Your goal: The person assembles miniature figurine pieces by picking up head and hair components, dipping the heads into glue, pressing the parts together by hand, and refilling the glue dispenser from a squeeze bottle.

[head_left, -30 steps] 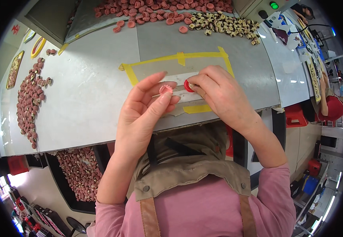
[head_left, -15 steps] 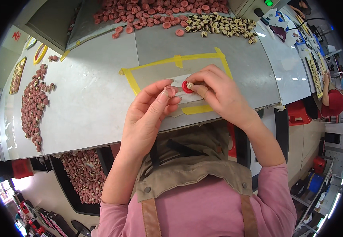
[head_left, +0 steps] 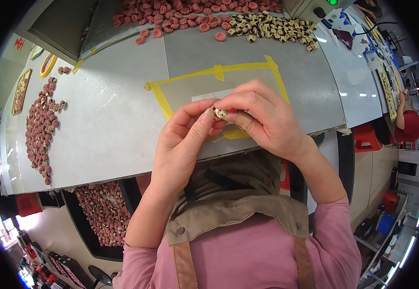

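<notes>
The worktop (head_left: 108, 130) stretches out beyond and to both sides of the hands. Below it, to the near left of the left hand, a black tray (head_left: 81, 226) holds many pink-and-cream pieces. Past both hands lie a heap of pink cups (head_left: 185, 20) and, farther right, a heap of dark-and-cream cubes (head_left: 270, 30). Well left of the left hand is a long pile of filled cups (head_left: 40, 130). Judging by these, much is put together, while plenty of cups and cubes remain loose.

The right hand (head_left: 267, 115) and left hand (head_left: 180, 132) meet, both pinching, at one small cream piece (head_left: 220, 114) held between them. That one looks unfinished; whether it sits inside a cup, the hands hide.
</notes>
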### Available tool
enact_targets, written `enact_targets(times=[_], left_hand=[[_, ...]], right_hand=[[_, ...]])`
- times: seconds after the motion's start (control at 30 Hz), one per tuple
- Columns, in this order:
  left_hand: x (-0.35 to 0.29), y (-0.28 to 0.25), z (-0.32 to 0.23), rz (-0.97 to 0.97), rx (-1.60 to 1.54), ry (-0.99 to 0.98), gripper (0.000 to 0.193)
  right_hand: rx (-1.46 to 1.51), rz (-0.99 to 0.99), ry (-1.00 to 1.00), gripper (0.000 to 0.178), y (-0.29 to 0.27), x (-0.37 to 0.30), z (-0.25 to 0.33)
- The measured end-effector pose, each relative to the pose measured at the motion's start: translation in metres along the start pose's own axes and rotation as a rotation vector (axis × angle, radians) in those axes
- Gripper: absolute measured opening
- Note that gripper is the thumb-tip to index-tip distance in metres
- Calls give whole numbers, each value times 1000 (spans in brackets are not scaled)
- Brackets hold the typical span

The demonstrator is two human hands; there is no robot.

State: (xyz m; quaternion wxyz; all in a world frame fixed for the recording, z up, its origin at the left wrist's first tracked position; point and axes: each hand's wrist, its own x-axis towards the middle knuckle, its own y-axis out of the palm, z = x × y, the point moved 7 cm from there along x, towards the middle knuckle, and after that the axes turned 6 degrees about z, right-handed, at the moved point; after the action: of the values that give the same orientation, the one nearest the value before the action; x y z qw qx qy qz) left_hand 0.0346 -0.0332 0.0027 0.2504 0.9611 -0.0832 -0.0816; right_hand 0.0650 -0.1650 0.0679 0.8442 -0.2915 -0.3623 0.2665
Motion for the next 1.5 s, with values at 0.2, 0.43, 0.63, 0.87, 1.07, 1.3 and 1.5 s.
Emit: enact_targets(times=[0.2, 0.43, 0.63, 0.87, 1.07, 1.3, 1.5], left_hand=[[-5, 5, -1, -46, 142, 130, 27], [-6, 5, -7, -84, 221, 163, 26], [-4, 8, -6, 37, 198, 121, 37], [-8, 21, -3, 34, 355, 252, 63], [-4, 26, 4, -30, 464, 276, 60], [-2, 25, 2, -31, 457, 179, 48], [-6, -22, -52, -164, 1361, 333, 30]], right_hand=[[551, -102, 343, 17, 21, -13, -14], [-10, -208, 18, 21, 13, -17, 4], [83, -212, 71, 27, 5, -21, 5], [144, -103, 70, 32, 16, -31, -6], [-35, -229, 46, 36, 16, -37, -9], [-52, -223, 56, 37, 12, -36, -6], [-168, -92, 163, 35, -28, -32, -36]])
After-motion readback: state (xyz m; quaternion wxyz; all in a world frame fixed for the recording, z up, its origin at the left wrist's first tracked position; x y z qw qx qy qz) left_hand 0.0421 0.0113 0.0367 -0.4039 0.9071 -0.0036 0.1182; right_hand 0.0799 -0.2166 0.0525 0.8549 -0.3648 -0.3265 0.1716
